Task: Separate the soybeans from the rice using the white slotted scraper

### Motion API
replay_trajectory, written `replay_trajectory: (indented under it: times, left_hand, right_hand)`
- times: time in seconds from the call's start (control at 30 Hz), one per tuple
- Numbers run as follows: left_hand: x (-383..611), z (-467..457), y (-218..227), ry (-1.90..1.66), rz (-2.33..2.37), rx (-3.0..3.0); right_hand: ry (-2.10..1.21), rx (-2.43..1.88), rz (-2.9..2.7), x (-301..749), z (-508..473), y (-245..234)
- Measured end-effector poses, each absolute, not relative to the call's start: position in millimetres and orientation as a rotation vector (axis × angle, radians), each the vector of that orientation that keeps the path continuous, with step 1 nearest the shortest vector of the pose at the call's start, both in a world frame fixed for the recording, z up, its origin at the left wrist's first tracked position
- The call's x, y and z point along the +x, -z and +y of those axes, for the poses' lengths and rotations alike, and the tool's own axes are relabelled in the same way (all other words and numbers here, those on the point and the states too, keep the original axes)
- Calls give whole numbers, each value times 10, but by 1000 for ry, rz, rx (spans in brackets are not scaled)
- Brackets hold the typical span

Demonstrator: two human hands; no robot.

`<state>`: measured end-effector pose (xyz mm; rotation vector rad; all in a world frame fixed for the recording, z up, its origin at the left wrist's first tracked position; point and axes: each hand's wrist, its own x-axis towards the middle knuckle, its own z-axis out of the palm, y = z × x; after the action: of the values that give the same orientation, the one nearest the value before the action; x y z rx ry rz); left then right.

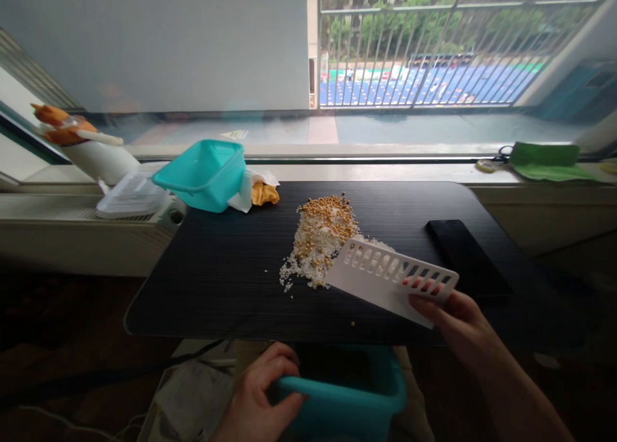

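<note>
My right hand (450, 310) grips a white plastic divider with a row of slots (371, 278) by its right end, fingers behind and thumb in front. The divider is tilted, its left end beside a pile of white rice grains (313, 239) mixed with yellow soybeans (328, 211) on the black table (231, 262). Part of the pile is hidden behind it. Below the table's front edge, my left hand (265, 390) is closed on the rim of a teal plastic bin (347, 397). The inside of this bin is dark.
Another teal bin (207, 172) stands at the back left beside a crumpled yellow cloth (264, 194). A black phone-like slab (465, 256) lies at the right. A green cloth (547, 161) and scissors (504, 154) rest on the windowsill. One stray bean (353, 324) lies near the front edge.
</note>
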<state>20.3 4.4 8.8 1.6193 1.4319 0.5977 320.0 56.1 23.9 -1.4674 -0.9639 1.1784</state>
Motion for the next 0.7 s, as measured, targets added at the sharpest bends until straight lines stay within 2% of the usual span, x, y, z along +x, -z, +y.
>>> replay_trajectory:
  times: [0.33,0.57,0.7]
  left_hand:
    - [358,71,-109,-602,1326,1592]
    - [314,29,-110,-583,1397,1604]
    - [238,-3,-91,-584,1423,1624]
  right_hand:
    - [-1312,-1631,-938,3590,65,-400]
    - [-1172,-1483,-896,3294,527,-300]
    - [-1215,-1398,-873,3174,696,-262]
